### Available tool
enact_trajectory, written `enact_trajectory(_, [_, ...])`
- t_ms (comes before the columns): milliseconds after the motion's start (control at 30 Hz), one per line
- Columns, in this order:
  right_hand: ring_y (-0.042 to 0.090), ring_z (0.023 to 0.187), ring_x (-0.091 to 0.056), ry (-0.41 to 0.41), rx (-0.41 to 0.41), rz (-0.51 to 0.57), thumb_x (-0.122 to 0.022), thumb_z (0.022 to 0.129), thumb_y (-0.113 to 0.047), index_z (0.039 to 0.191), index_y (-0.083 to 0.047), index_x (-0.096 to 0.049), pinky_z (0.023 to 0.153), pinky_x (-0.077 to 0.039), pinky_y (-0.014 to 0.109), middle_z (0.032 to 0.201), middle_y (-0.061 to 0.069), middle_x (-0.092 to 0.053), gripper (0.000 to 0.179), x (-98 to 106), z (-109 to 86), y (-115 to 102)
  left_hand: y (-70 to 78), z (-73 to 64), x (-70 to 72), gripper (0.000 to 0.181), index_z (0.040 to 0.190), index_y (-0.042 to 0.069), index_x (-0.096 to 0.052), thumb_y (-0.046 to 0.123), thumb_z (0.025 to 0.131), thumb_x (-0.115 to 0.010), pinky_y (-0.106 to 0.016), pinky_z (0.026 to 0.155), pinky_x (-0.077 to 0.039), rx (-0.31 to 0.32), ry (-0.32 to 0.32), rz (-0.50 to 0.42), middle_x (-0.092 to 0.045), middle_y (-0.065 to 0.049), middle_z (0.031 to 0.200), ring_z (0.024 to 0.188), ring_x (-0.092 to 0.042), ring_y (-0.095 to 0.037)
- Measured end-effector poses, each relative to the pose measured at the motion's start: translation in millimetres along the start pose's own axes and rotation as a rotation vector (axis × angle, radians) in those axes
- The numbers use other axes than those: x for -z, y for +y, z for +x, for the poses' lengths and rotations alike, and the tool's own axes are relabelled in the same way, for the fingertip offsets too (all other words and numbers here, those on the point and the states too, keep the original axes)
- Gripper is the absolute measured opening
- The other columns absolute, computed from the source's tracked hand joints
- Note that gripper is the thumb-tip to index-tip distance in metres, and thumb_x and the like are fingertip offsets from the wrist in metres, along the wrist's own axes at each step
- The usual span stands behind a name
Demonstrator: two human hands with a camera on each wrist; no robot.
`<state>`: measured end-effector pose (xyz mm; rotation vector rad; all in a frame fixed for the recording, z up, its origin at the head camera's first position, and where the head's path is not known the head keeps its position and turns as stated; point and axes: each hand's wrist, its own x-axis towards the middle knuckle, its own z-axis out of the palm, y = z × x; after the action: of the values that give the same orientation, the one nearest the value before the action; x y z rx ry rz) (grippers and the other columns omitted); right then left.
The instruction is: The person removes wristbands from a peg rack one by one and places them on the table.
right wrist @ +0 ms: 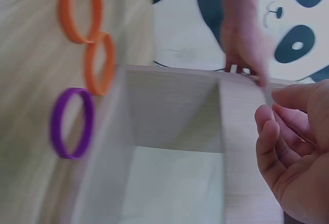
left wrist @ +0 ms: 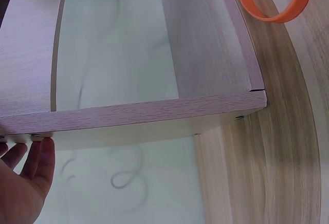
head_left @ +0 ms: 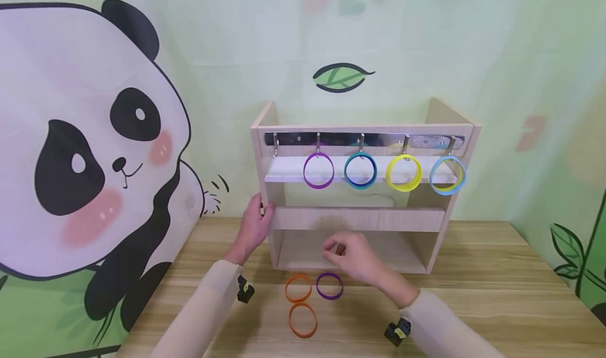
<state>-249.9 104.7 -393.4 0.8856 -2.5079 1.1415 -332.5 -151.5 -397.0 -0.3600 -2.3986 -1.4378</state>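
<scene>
Pale green mural wall (head_left: 341, 32) backed wood-grain desk (head_left: 492, 274). Left hand (head_left: 254, 225) rested fingers against left edge of pale wooden rack (head_left: 360, 219); right hand (head_left: 354, 257) hung apart, loosely curled, seemingly empty. Two orange rubbery-looking rings (head_left: 303, 336), one purple ring (head_left: 330, 298) lay before rack's bottom edge. Bumped rack likely risked shedding light-blue ring (head_left: 444, 192) from upper-right-corner metal hook (head_left: 452, 145).

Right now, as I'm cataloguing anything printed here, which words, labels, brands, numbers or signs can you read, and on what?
None: no readable text shows on the rack, the rings or the illustrated backdrop.
Black wrist devices: small yellowish patches, too small to tell whether they carry writing.
</scene>
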Motion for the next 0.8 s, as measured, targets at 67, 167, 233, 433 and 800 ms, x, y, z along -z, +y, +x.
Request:
enact_trajectory(67, [0.007,0.063,-0.055,0.024,0.001,-0.002,-0.071,0.083,-0.009,0.090,-0.011,-0.070,0.052,-0.050,0.022,0.082,-0.004,-0.065,0.007,6.0,2.5,-4.5,-0.1,0.5,-0.3,0.047,0.142,0.006,-0.033,0.026,0.100,-0.041,-0.044,0.084,-0.053,-0.010,0.003,0.002,-0.045,-0.015,0.132,0.112,-0.052,-0.029])
enact_trajectory(167, [0.007,0.064,-0.054,0.046,-0.006,-0.002,-0.071,0.084,-0.010,0.092,-0.009,-0.070,0.053,-0.050,0.023,0.084,-0.003,-0.064,0.008,13.3,6.1,-10.1,0.3,0.7,-0.9,0.047,0.141,0.004,-0.034,0.025,0.099,-0.042,-0.044,0.084,-0.053,-0.015,0.012,0.004,-0.046,-0.015,0.130,0.111,-0.052,-0.029])
enact_trajectory(233, [0.007,0.063,-0.054,0.055,-0.013,-0.003,-0.070,0.084,-0.010,0.093,-0.009,-0.070,0.053,-0.050,0.023,0.084,-0.003,-0.064,0.009,18.1,8.3,-13.9,1.2,0.7,-1.1,0.047,0.141,0.004,-0.034,0.024,0.099,-0.042,-0.043,0.084,-0.053,-0.014,0.014,0.005,-0.046,-0.015,0.130,0.112,-0.052,-0.028])
enact_trajectory(433, [0.009,0.061,-0.052,0.093,-0.010,-0.021,-0.069,0.085,-0.009,0.096,-0.006,-0.070,0.049,-0.048,0.024,0.082,-0.002,-0.062,0.011,32.3,15.4,-25.2,4.1,0.7,-1.1,0.047,0.141,0.005,-0.034,0.024,0.099,-0.042,-0.044,0.084,-0.053,-0.010,0.010,-0.002,-0.046,-0.014,0.130,0.112,-0.052,-0.028])
enact_trajectory(800, [0.007,0.053,-0.049,0.201,0.096,-0.119,-0.072,0.083,-0.009,0.096,-0.005,-0.071,0.045,-0.046,0.023,0.077,0.000,-0.063,0.013,54.8,33.9,-42.7,1.4,0.5,-1.4,0.048,0.143,0.007,-0.032,0.027,0.100,-0.040,-0.043,0.087,-0.051,-0.004,-0.001,0.011,-0.044,-0.012,0.132,0.114,-0.050,-0.027])
